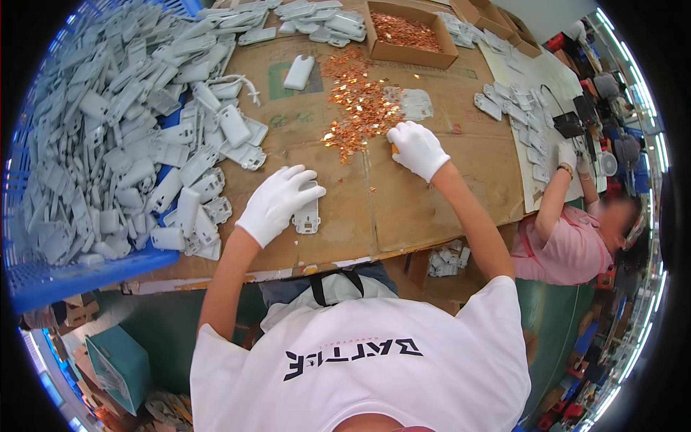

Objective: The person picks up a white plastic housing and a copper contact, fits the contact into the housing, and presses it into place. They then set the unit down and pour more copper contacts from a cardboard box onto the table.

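Observation:
My left hand [283, 200], in a white glove, curls over a pale plastic casing [306, 219] lying on the cardboard, its thumb and fingers at the casing's far end. The casing's near end, with small openings, shows beside the palm. To the right, my right hand [417, 147], also gloved, is closed at the edge of a spread of small shiny copper-coloured metal pieces [367, 104]. A bit of orange shows at its fingertips; the rest of what it holds is hidden.
A blue crate [86, 272] heaped with pale plastic casings [93, 144] fills the left. One white casing [299, 73] lies beyond my hands. A cardboard box [412, 54] of copper pieces stands at the back. At right, a person in pink [565, 241] works beside more casings [515, 108].

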Motion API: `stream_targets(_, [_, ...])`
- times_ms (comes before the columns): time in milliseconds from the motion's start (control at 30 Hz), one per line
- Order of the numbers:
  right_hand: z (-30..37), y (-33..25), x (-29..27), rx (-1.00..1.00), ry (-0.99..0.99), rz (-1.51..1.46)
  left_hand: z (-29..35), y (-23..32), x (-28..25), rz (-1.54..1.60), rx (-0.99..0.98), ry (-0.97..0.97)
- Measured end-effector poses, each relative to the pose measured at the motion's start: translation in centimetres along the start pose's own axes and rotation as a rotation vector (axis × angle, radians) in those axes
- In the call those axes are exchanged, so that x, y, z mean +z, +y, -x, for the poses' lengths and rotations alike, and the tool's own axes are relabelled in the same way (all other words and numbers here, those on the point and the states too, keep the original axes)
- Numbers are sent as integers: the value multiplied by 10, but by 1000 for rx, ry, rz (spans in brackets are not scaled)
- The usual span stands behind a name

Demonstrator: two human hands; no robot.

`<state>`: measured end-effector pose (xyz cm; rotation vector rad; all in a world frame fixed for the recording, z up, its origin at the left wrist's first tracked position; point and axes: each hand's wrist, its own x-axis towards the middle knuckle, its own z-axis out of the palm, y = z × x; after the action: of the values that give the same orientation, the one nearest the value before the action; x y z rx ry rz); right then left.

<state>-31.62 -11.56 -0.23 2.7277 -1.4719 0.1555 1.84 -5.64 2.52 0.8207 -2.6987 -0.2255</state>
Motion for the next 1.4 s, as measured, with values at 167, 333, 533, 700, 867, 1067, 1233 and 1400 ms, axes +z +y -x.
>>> stream_targets(167, [17,-68,-29,180,344,-520,8,-18,5,39,-139,-166])
stream_targets(333, [26,-165,-27,341,576,-1046,-2,32,23,1005,-774,271])
stream_targets(533, [17,-191,-38,376,622,-721,-16,84,13,821,-828,493])
stream_targets(700, [12,-198,-40,357,565,-637,-10,90,21,653,-832,636])
stream_targets(867, [10,-198,-47,395,529,-636,-9,89,20,567,-766,629])
stream_targets(1067, [18,-180,-34,475,257,-909,-6,78,13,553,-700,421])
stream_targets(1233, [28,-177,-27,428,315,-807,-6,76,24,741,-715,395])
stream_targets(1400, [30,-173,-13,468,253,-787,-7,74,33,787,-776,335])
